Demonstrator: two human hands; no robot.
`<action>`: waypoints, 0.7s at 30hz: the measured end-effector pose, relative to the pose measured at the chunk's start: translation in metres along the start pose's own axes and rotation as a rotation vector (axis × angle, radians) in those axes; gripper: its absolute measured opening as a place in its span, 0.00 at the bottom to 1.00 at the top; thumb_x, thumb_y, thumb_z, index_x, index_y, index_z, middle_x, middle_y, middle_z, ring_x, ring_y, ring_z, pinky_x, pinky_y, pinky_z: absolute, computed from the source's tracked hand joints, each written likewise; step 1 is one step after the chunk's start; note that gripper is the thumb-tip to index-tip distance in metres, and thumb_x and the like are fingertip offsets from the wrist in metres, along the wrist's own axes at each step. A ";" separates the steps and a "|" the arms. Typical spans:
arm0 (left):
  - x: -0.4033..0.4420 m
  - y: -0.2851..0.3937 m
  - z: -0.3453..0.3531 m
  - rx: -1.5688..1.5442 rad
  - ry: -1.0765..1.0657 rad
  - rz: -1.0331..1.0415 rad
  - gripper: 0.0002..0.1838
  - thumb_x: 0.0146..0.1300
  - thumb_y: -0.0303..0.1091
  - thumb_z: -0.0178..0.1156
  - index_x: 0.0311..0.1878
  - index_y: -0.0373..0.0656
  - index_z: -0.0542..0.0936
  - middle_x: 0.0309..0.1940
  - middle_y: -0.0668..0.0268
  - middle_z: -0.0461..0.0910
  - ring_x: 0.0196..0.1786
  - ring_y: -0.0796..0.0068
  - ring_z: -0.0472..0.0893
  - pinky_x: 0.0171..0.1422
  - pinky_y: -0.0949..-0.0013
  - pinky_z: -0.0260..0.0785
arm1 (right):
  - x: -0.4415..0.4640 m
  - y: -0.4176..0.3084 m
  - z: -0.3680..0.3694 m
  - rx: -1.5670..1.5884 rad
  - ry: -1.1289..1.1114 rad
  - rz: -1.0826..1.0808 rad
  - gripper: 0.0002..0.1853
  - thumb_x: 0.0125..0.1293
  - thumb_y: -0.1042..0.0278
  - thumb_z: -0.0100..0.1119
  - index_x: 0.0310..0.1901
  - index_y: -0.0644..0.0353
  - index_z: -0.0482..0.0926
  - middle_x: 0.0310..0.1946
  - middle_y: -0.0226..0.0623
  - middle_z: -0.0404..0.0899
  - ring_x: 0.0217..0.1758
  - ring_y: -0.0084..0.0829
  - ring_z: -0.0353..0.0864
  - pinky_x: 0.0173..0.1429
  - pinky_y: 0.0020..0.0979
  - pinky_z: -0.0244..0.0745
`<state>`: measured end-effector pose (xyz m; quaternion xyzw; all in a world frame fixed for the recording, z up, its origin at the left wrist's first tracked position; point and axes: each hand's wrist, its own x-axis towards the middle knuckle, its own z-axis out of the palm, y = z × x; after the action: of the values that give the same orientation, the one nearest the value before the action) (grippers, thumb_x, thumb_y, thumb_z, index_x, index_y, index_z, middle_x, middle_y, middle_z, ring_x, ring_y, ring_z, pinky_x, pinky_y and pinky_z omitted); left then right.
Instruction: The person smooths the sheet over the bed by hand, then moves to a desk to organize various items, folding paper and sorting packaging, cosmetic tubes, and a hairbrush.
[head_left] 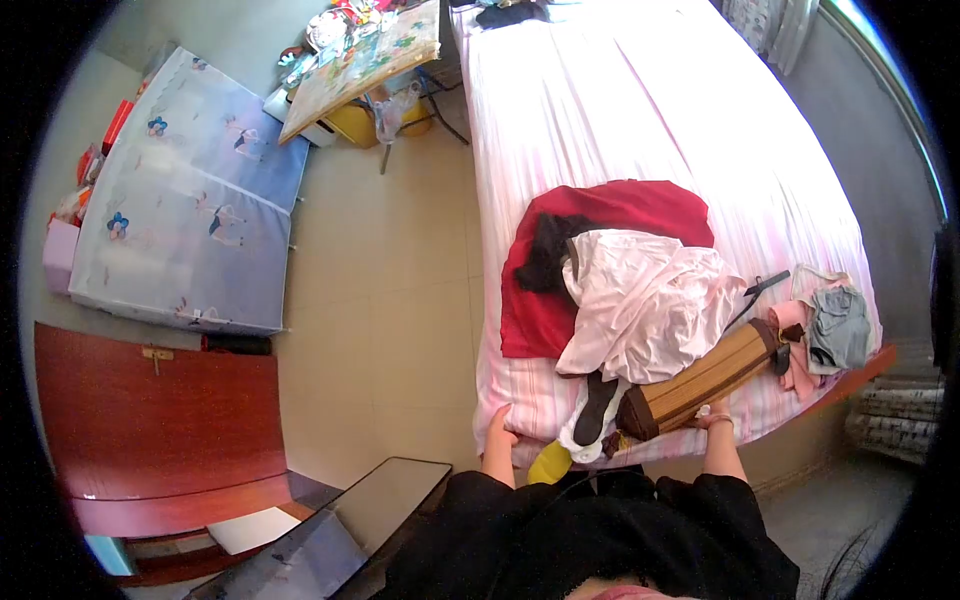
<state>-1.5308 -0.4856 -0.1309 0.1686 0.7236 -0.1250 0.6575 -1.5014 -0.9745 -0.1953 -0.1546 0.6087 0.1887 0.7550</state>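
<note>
My left hand (500, 432) rests on the near left corner of the bed's striped sheet (525, 385), its thumb apart from the fingers. At the bed's near edge, my right hand (712, 413) is beside a long brown slatted roll with dark ends (705, 378), its fingers partly hidden. Between my hands lie a dark insole-shaped piece (596, 410), white cloth (572, 428) and a yellow item (549, 464). Beyond the roll, a crumpled pale pink garment (655, 300) lies over a dark red cloth (620, 200) and a black furry bundle (550, 250).
Grey and pink clothes (838, 325) lie at the bed's right edge, near a black strap (765, 285). A covered wardrobe (190, 200), a cluttered table (370, 65) and a red-brown door (160, 420) are on the left. A mirror-like panel (390, 500) stands near my left side.
</note>
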 end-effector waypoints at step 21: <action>-0.018 -0.001 -0.028 -0.181 -0.532 0.392 0.20 0.40 0.32 0.55 0.42 0.39 0.71 0.45 0.58 0.70 0.50 0.56 0.67 0.58 0.49 0.55 | -0.045 0.020 0.032 0.129 0.178 -0.382 0.10 0.54 0.79 0.40 0.37 0.62 0.70 0.32 0.39 0.72 0.29 0.35 0.72 0.28 0.35 0.69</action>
<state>-1.5554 -0.4766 -0.1098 0.2069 0.4886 0.0291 0.8471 -1.4917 -0.9466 -0.1442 -0.2344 0.6435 -0.0114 0.7286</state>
